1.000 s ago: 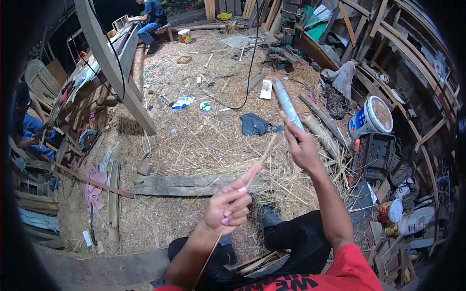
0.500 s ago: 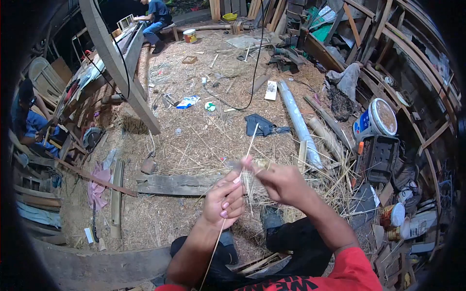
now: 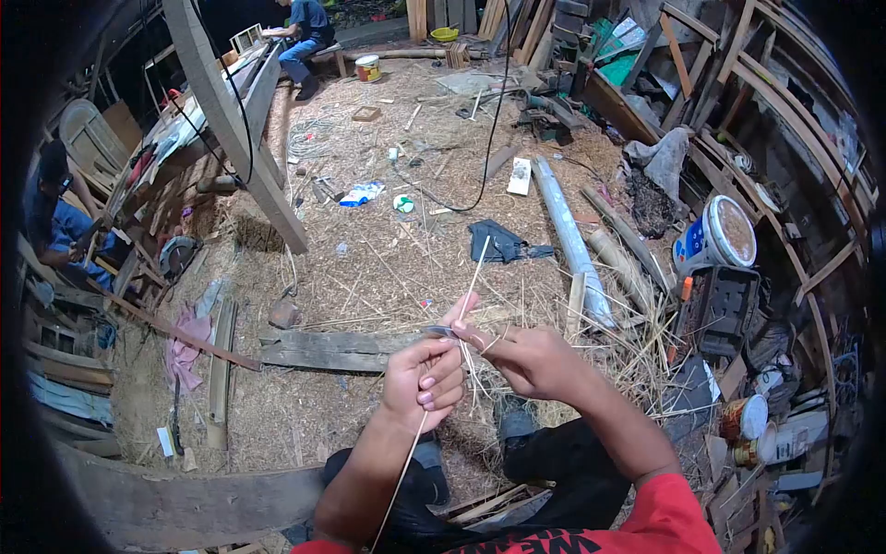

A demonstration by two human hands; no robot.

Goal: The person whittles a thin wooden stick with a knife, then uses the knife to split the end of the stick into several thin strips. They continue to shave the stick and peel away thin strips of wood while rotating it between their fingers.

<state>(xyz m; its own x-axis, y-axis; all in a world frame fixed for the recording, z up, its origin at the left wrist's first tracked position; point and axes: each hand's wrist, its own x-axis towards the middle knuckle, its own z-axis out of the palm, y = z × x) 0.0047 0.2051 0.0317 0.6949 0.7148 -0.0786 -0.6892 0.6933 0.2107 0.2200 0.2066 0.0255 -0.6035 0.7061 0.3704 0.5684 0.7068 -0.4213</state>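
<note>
A long thin pale strip [image 3: 403, 480] runs from the bottom edge up through my left hand [image 3: 425, 383], whose fingers are closed round it. Its upper end rises above both hands. My right hand [image 3: 531, 355] is closed just to the right, its index finger reaching to the strip. A small dark blade [image 3: 437, 330] shows between the two hands; its handle is hidden by my right fingers. Thin shavings hang below my right fingers.
A wooden plank [image 3: 332, 351] lies beyond my hands. Straw [image 3: 646, 360], a grey pole [image 3: 568, 231] and a white bucket [image 3: 715, 235] are on the right. A slanting post [image 3: 235, 129] stands left. One person [image 3: 303, 42] sits at the back, another [image 3: 69, 217] at left.
My right hand has moved slightly down and right, and its fingers are less blurred. The blade shows more clearly. My left hand remains closed on the strip. The view has shifted slightly.
</note>
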